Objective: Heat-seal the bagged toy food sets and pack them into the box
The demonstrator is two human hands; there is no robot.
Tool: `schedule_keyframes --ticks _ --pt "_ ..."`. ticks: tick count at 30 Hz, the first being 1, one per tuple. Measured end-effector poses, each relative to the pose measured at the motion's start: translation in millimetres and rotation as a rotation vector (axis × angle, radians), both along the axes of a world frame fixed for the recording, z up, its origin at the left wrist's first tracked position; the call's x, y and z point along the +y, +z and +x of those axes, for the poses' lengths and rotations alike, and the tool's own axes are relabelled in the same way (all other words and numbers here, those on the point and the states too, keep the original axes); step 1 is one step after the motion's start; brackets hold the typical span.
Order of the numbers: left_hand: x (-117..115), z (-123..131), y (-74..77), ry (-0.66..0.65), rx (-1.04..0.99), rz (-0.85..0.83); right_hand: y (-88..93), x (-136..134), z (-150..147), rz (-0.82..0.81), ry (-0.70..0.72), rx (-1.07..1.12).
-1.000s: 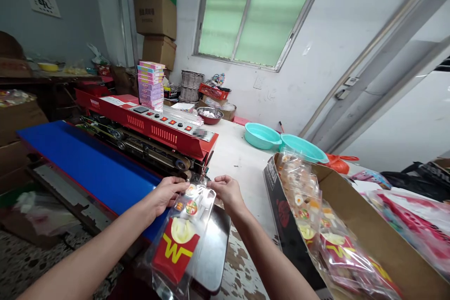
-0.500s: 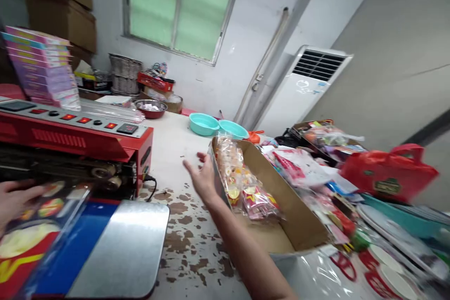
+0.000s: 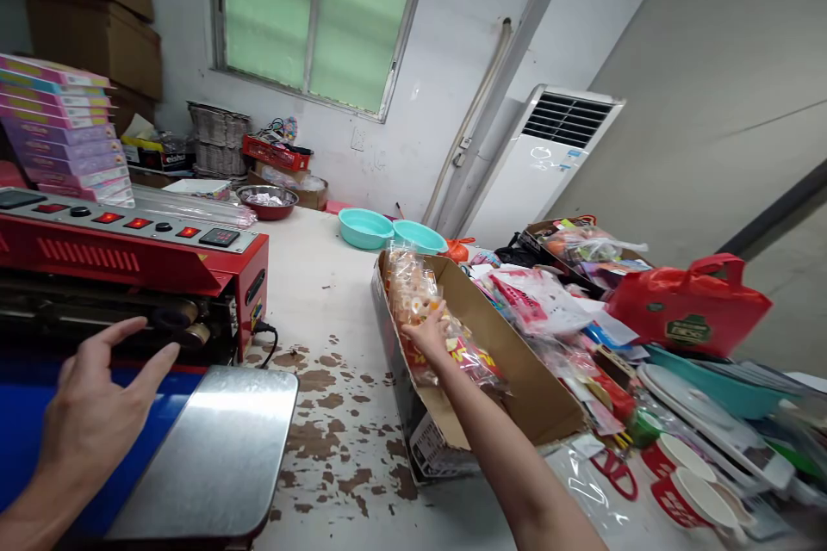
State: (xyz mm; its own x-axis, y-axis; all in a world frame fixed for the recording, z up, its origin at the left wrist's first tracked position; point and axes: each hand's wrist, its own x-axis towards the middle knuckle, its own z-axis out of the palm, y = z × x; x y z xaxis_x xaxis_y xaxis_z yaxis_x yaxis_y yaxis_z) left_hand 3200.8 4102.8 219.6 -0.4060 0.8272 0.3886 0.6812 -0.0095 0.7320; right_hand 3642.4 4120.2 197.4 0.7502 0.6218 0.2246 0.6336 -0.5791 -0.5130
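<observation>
Desk [image 3: 310, 293], white-topped, worn through in brown patches: a broad strip of its surface lies between machine and box, giving room for moving.
Machine [image 3: 129, 250], long red metal body with a grey control panel: stands at left, its right end edge facing the strip.
Box [image 3: 543, 405], long, open-topped, brown cardboard: stands right of the strip, walls upright; bare floor shows at its near end.
Plate [image 3: 220, 448], silver metal, round-cornered: beside the blue belt [image 3: 19, 422], its right edge bordering the strip.
Basins [image 3: 365, 229], two, round, turquoise plastic: side by side just beyond the box's far end.
Left hand [image 3: 96, 409]: above the belt, grip apart, thumb and forefinger spread.
Right hand [image 3: 430, 337]: inside the box, at the packets; cannot tell whether its grip is closed on one.
Packets [image 3: 475, 362], clear plastic, red-and-yellow contents: lined along the box's left wall.
</observation>
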Motion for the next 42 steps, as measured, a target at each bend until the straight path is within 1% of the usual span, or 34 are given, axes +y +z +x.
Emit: schedule_keyframes --ticks 2,4,6,7,8,9,10,12,13,14,16,18,19,20,22,23,24,26,28,31,33,35,38,42 --pt "-7 14 2.7 -0.089 -0.021 0.028 35.6 -9 -6 0.077 0.008 -0.039" --pt "-13 31 6.4 -0.243 -0.113 0.083 77.1 -22 -21 0.165 0.063 -0.103" --pt "-20 55 12.6 -0.436 -0.230 0.077 112.9 -38 -47 0.245 0.145 -0.172" --pt "-24 69 16.8 -0.534 -0.283 0.048 125.7 -45 -65 0.277 0.195 -0.198" --pt "-27 84 21.6 -0.638 -0.326 0.012 134.0 -53 -84 0.304 0.261 -0.203" --pt "-30 99 26.7 -0.744 -0.361 -0.014 137.8 -59 -104 0.332 0.335 -0.200" --pt "-31 113 31.7 -0.859 -0.407 -0.040 137.5 -64 -123 0.359 0.416 -0.190" --pt "-31 132 40.2 -1.055 -0.581 -0.076 128.4 -71 -157 0.403 0.584 -0.151" --pt "-30 135 42.9 -1.116 -0.697 -0.092 122.3 -71 -170 0.421 0.657 -0.112" --pt "-28 134 44.3 -1.148 -0.814 -0.109 116.9 -71 -178 0.440 0.719 -0.053" --pt "-27 121 43.2 -1.142 -0.966 -0.171 111.8 -65 -185 0.493 0.809 0.111" --pt "-33 98 38.2 -1.100 -0.979 -0.266 115.2 -56 -181 0.526 0.895 0.305" --pt "-39 86 35.1 -1.083 -0.964 -0.320 118.8 -50 -178 0.496 0.960 0.408" --pt "-45 74 32.0 -1.066 -0.951 -0.373 122.4 -45 -175 0.428 1.037 0.515" --pt "-59 54 27.2 -1.049 -0.979 -0.460 126.3 -34 -174 0.234 1.179 0.725" --pt "-64 47 25.8 -1.051 -1.017 -0.492 125.4 -29 -177 0.147 1.220 0.813" --pt "-67 41 25.2 -1.049 -1.065 -0.517 122.2 -25 -181 0.089 1.229 0.886" --pt "-66 34 25.9 -1.016 -1.159 -0.530 110.2 -18 -193 0.048 1.177 0.986" --pt "-55 30 27.4 -0.930 -1.224 -0.507 93.8 -13 -208 0.041 1.105 1.045" --pt "-26 28 25.0 -0.712 -1.230 -0.464 70.2 -10 -227 0.022 1.043 1.098" --pt "-7 26 18.7 -0.574 -1.203 -0.467 58.5 -9 -235 0.011 0.995 1.129" --pt "7 25 10.3 -0.485 -1.184 -0.472 50.2 -8 -241 0.024 0.942 1.146" --pt "20 23 0.5 -0.424 -1.153 -0.449 42.6 -5 -246 0.080 0.892 1.147" --pt "26 15 -0.7 -0.417 -1.124 -0.459 37.8 5 -253 0.159 0.820 1.127"
